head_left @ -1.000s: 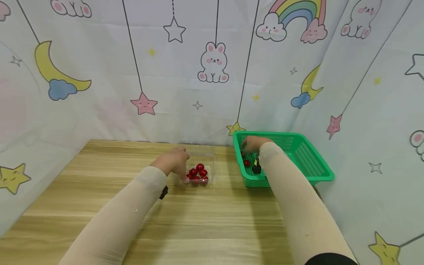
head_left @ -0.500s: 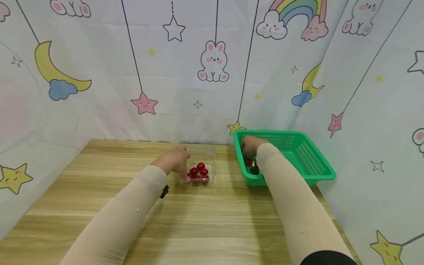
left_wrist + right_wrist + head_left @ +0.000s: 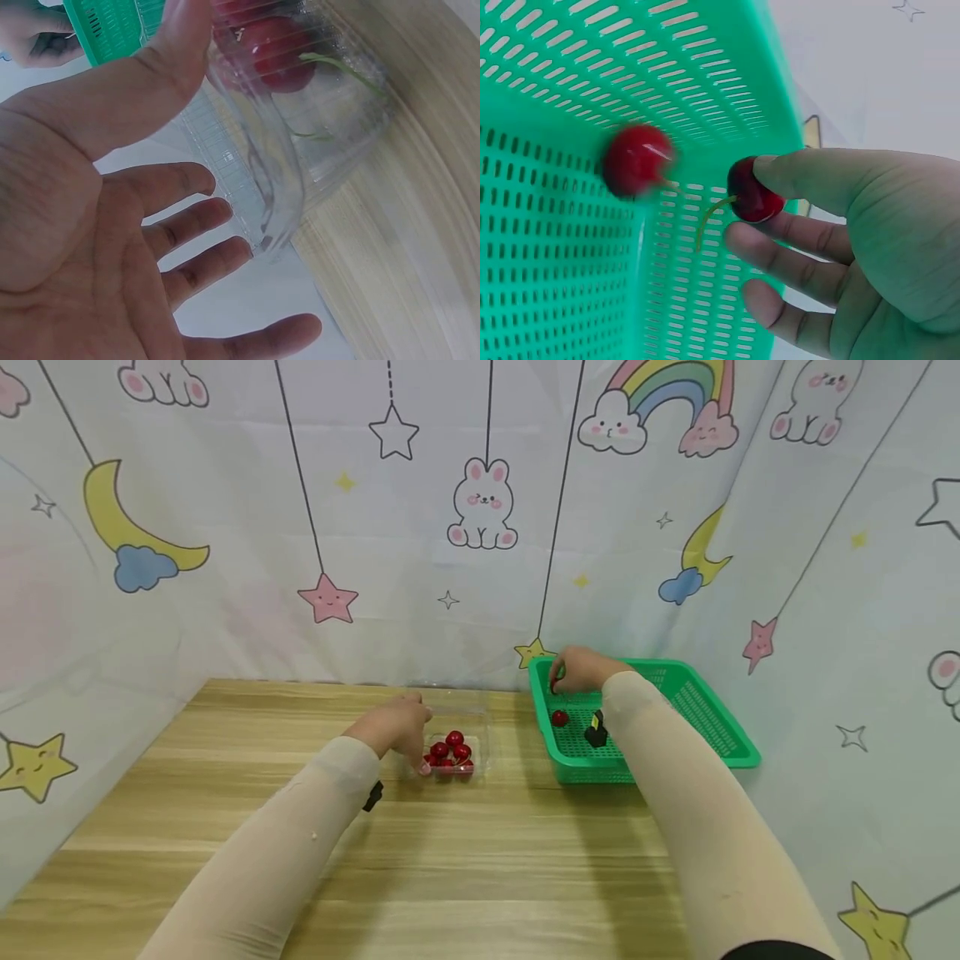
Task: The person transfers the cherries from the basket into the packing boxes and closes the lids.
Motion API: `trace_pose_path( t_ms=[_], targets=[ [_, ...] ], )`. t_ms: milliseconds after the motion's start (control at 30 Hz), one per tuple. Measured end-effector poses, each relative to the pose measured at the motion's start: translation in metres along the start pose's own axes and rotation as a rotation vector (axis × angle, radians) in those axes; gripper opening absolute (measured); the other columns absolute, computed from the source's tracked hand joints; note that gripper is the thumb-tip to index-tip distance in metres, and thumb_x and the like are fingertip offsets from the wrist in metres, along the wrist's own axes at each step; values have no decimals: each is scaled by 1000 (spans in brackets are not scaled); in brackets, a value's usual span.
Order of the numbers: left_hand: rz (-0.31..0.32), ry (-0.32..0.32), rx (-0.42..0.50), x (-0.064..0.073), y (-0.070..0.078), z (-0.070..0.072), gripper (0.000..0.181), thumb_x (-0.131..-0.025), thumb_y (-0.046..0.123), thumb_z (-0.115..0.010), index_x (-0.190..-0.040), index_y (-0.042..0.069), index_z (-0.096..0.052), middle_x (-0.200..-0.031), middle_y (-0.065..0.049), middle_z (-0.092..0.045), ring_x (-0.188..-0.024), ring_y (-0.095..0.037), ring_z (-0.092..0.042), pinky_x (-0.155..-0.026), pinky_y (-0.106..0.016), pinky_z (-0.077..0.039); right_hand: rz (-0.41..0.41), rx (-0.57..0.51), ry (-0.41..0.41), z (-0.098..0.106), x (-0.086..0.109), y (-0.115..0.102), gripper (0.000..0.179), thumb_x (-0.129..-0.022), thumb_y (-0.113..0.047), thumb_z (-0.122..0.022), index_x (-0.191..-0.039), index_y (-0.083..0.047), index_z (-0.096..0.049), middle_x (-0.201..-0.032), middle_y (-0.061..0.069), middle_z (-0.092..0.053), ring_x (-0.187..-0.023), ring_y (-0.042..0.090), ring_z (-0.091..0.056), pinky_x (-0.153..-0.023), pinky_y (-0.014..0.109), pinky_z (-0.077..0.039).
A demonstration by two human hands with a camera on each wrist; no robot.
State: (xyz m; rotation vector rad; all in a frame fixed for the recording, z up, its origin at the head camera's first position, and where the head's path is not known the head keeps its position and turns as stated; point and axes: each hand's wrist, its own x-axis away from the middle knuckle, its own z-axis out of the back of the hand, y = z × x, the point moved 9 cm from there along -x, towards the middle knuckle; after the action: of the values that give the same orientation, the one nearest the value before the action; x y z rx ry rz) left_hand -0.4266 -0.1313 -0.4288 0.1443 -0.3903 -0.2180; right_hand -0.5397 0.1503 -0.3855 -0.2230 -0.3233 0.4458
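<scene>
My right hand (image 3: 581,670) is over the left part of the green plastic basket (image 3: 546,739), pinching a dark red cherry (image 3: 751,196) between thumb and fingers, its stem hanging down. Another cherry (image 3: 559,718) lies inside the basket below that hand. At the left side of a clear plastic box (image 3: 330,131), my left hand (image 3: 393,727) rests with its thumb at the rim and the other fingers spread loosely along the side. Several red cherries (image 3: 454,738) with green stems are in the box, some partly hidden by the left thumb in the left wrist view.
Both containers stand toward the back of a wooden table (image 3: 480,860), the basket to the right of the box. Behind and beside the table hangs a white cloth (image 3: 412,527) printed with stars, moons and rabbits.
My right hand first reached lower into the basket, then rose toward its back rim with a cherry pinched in the fingers. The left hand has stayed at the box.
</scene>
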Motion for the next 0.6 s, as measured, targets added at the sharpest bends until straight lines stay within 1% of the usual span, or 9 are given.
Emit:
trace_pose_path(
  t_ms=[67, 133, 267, 367, 467, 600],
  targets=[
    [0, 1, 0, 0, 0, 0, 105, -86, 39, -103, -172, 9, -50, -178, -22, -40, -167, -47, -37, -129, -67, -46, 11, 9, 24, 5, 2, -1, 25, -111, -13, -71, -131, -4, -82, -138, 20, -77, -114, 31, -76, -97, 48, -64],
    [0, 1, -3, -1, 0, 1, 105, -86, 39, -103, -172, 9, -50, -178, -22, -40, -167, -47, -38, -129, -67, -46, 16, 10, 42, 8, 4, -2, 25, -111, -14, -71, -131, -4, -82, -138, 20, -77, -119, 34, -74, -102, 51, -63],
    [-1, -2, -9, -1, 1, 0, 104, -86, 39, -102, -171, 8, -51, -175, -22, -42, -165, -47, -40, -128, -65, -47, 14, -14, 83, 17, 9, -4, 22, -111, -15, -72, -128, -5, -81, -132, 21, -78, -123, 38, -73, -108, 56, -61],
    [-6, -3, -16, -2, 1, 0, 104, -86, 40, -103, -171, 8, -52, -174, -22, -43, -164, -47, -41, -128, -64, -49, 21, -36, 119, 24, 12, -10, 20, -111, -16, -73, -127, -7, -79, -134, 21, -78, -126, 39, -72, -109, 57, -60],
    [-11, -1, -20, -3, 1, 0, 104, -85, 40, -103, -170, 7, -53, -172, -22, -44, -162, -47, -43, -127, -63, -50, 44, -43, 135, 29, 16, -25, 23, -111, -17, -72, -132, -8, -78, -138, 21, -77, -131, 40, -72, -111, 58, -60],
    [-11, 1, -11, -4, 1, 0, 104, -84, 39, -104, -170, 7, -53, -172, -22, -45, -162, -47, -43, -127, -64, -49, 104, -15, 133, 30, 20, -56, 30, -111, -18, -73, -138, -7, -76, -139, 18, -78, -131, 38, -72, -113, 56, -60]
  ],
)
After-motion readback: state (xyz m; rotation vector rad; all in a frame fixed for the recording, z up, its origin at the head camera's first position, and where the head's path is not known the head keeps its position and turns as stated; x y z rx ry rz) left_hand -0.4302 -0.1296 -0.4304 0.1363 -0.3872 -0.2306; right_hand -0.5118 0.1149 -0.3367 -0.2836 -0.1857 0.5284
